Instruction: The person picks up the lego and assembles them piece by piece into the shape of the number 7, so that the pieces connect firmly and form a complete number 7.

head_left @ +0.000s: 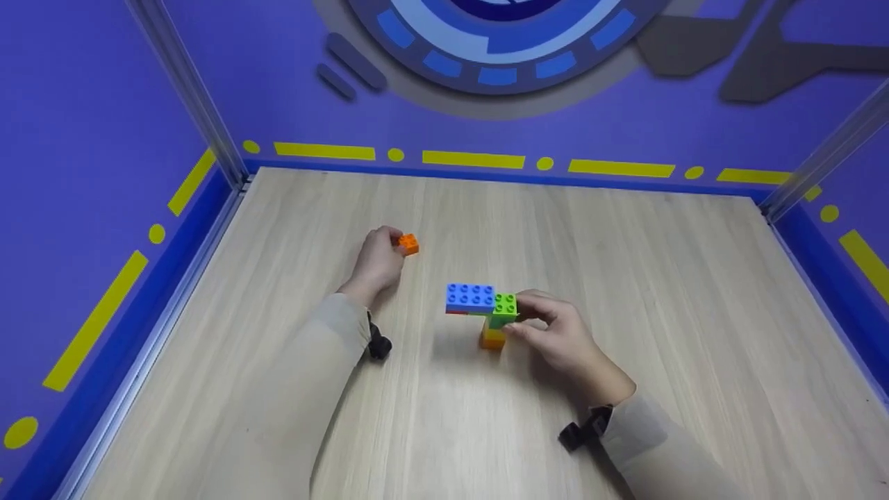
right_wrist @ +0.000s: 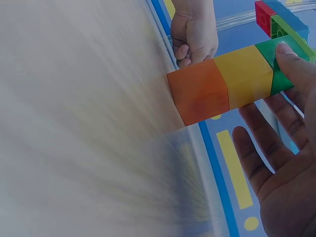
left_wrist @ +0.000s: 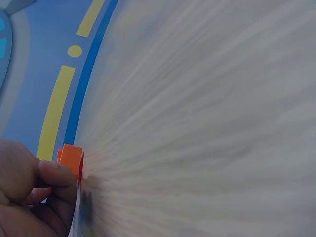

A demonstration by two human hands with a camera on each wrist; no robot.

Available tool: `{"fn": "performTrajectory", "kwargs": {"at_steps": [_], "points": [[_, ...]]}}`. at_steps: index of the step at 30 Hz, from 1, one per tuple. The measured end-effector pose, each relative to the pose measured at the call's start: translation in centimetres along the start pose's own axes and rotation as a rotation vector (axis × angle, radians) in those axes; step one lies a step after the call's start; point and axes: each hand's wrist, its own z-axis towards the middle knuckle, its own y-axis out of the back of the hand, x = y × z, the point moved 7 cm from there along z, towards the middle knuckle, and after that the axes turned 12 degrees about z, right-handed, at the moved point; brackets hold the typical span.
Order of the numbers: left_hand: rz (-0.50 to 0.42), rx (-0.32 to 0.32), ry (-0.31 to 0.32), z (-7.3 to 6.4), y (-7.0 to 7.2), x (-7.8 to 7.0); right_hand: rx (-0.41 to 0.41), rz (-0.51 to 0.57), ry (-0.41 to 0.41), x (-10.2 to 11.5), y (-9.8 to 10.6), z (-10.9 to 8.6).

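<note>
At the far left of the head view, my left hand (head_left: 378, 262) pinches a small orange toy brick (head_left: 410, 244) low over the table. The left wrist view shows this orange brick (left_wrist: 72, 159) by the thumb and fingers. My right hand (head_left: 559, 332) holds an upright brick stack at its green part (head_left: 505, 305), thumb on the near side. From the bottom, an orange brick (right_wrist: 200, 94), a yellow brick (right_wrist: 244, 76) and a green brick (right_wrist: 282, 61) make the column. A blue brick (head_left: 470, 297) juts left at the top, with a red brick (right_wrist: 265, 19) beneath it.
The wooden table (head_left: 444, 430) is bounded by a purple back wall (head_left: 278, 90) and side walls with yellow marks. Metal posts (head_left: 194, 90) stand at the back corners. A black wrist camera (head_left: 379, 345) sits on the left sleeve, another black camera (head_left: 583, 429) on the right.
</note>
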Motion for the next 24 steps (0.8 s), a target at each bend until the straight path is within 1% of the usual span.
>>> {"fn": "performTrajectory", "kwargs": {"at_steps": [4,8,13,16,24], "points": [[-0.019,-0.004,-0.011,-0.4,0.2,-0.4,0.003,0.001,0.010,0.0,0.0,-0.1],[-0.021,-0.004,-0.034,-0.9,0.5,-1.5,0.003,0.010,0.021,0.0,-0.1,-0.1],[-0.036,0.004,-0.063,-1.7,1.1,-3.3,-0.011,0.023,0.010,-0.1,0.0,-0.2],[-0.059,0.008,-0.095,-2.3,1.6,-4.5,-0.009,0.020,0.006,-0.1,-0.1,-0.2],[-0.193,0.079,-0.163,-4.6,2.9,-7.8,0.002,-0.001,0.001,0.0,-0.1,-0.1]]}}
